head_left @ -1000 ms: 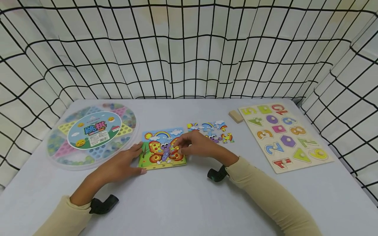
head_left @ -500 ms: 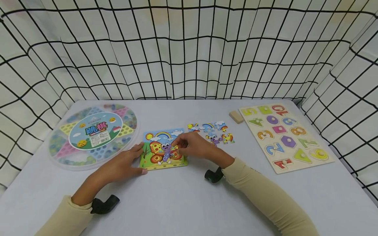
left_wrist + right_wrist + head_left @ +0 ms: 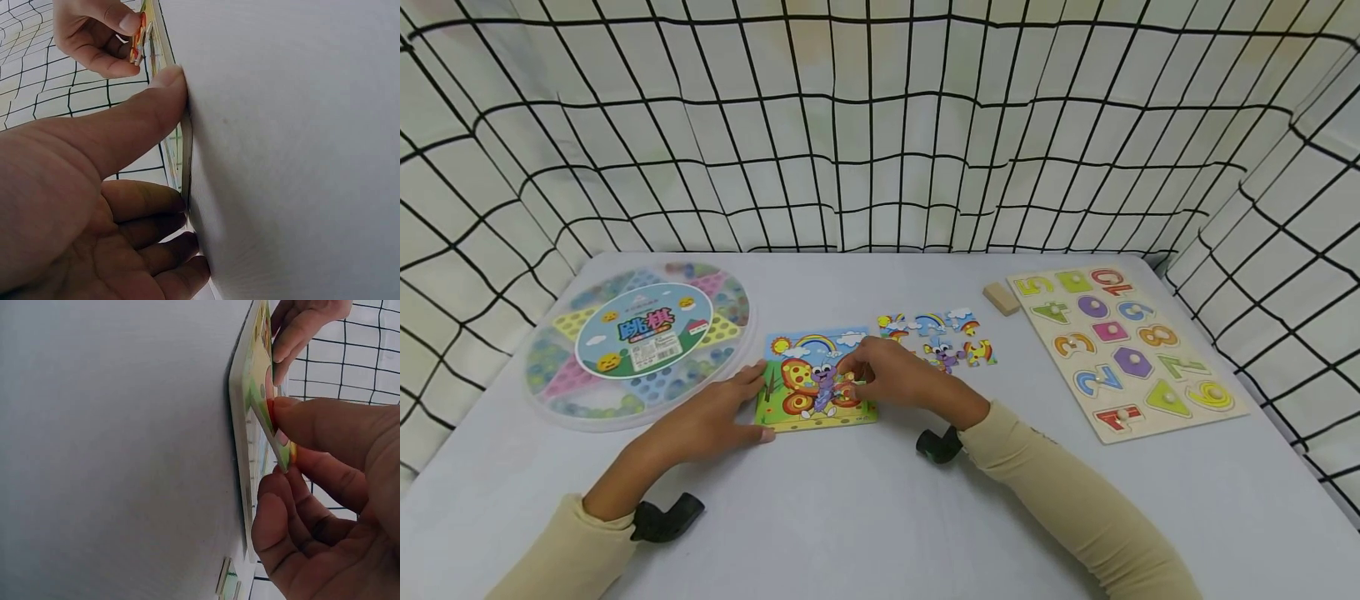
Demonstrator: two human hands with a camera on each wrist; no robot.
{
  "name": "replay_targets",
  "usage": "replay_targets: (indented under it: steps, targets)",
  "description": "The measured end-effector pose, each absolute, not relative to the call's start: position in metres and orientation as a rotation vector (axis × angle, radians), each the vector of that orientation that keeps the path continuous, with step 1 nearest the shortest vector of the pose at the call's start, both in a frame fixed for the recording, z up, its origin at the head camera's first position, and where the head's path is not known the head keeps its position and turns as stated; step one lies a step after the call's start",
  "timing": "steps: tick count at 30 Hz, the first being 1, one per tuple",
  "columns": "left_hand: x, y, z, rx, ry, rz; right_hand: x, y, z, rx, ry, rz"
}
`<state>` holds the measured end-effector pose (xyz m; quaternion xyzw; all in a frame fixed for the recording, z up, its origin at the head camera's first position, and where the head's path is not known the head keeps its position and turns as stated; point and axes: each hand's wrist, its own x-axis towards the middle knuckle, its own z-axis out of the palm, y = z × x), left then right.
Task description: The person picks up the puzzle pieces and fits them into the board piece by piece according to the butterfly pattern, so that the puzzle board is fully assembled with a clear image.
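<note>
A butterfly jigsaw puzzle lies in its shallow board on the table. My left hand rests at its near left corner, thumb against the near edge and fingers along the left edge. My right hand is over the puzzle's right side. Between its thumb and fingers it pinches a puzzle piece, which stands tilted up from the board in the right wrist view. The same piece shows red and yellow in the left wrist view. My right fingers hide part of the butterfly's right wing.
Several loose puzzle pieces lie just beyond my right hand. On the left is a round Chinese checkers set. To the right are a wooden number-and-shape board and a small wooden block. Black netting encloses the table.
My right wrist and forearm have shifted slightly left, while the fingers stay over the puzzle's right side. My left hand keeps its place at the corner.
</note>
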<state>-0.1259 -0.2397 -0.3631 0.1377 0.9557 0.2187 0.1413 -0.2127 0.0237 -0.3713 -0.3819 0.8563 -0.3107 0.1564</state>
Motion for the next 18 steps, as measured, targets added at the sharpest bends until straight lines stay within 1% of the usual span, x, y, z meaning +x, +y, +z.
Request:
replay_targets:
  steps: [11, 18]
  targets:
    - [-0.1249, -0.2405, -0.3622, 0.393, 2.755, 0.644, -0.2099, 0.0189, -0.3734, -0.987, 2.502, -0.781]
    - [-0.1249, -0.2399, -0.3616, 0.393, 2.757, 0.643, -0.2094, 0.0153, -0.37, -0.988, 2.505, -0.671]
